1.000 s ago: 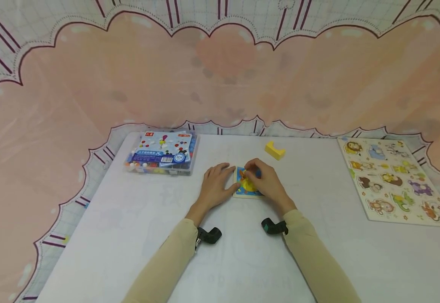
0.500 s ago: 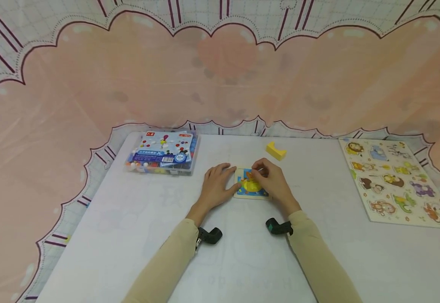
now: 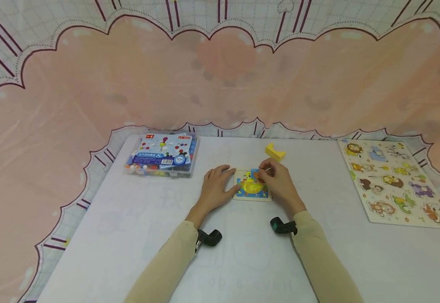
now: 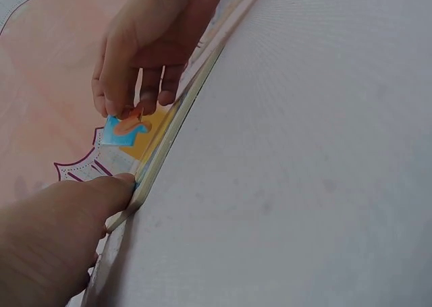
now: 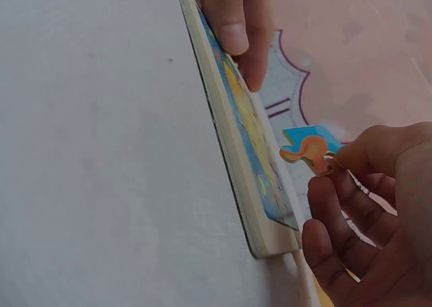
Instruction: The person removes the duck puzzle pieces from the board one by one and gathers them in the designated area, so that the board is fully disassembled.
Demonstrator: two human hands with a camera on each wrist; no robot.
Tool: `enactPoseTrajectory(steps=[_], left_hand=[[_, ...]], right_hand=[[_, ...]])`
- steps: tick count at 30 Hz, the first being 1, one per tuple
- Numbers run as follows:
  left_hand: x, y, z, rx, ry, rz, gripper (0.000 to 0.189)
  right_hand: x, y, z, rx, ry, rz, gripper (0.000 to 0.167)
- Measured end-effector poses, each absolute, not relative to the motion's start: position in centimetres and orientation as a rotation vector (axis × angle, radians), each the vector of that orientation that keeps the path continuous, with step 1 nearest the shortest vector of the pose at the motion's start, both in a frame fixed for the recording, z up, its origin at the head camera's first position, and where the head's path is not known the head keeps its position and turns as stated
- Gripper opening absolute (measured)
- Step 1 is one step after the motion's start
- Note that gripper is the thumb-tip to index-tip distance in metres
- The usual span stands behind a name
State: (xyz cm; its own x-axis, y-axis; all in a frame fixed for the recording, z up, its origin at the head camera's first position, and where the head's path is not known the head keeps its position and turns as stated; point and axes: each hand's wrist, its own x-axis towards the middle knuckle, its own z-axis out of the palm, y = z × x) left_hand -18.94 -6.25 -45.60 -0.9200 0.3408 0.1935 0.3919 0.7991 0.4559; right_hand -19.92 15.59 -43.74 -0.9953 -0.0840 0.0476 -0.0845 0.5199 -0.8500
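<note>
A small duck puzzle board (image 3: pixel 252 199) lies on the worktop (image 3: pixel 129 252) between two hands. At its nine o'clock side, the left hand (image 3: pixel 215 187) rests with fingers loosely extended and thumb on the frame. The right hand (image 3: pixel 280 179) pinches a puzzle piece (image 5: pixel 314 145) (blue, with an orange shape) between thumb and fingertips, seemingly just above the board's one o'clock corner, though the fingers partly hide it from overhead. Beyond, a yellow block (image 3: pixel 275 153) sits toward one o'clock, a clear plastic case (image 3: pixel 162 155) toward ten, and an animal puzzle (image 3: pixel 384 193) at three.
</note>
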Motion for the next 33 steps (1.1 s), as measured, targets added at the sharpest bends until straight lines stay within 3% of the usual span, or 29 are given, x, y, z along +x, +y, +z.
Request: enactPoseTrajectory(steps=[33], left_hand=[[-19.0,-6.2,-45.8,-0.59,-2.876,-0.76,0.056]], right_hand=[[-20.5,20.4,-43.8,0.012,-2.785,1.37,0.021]])
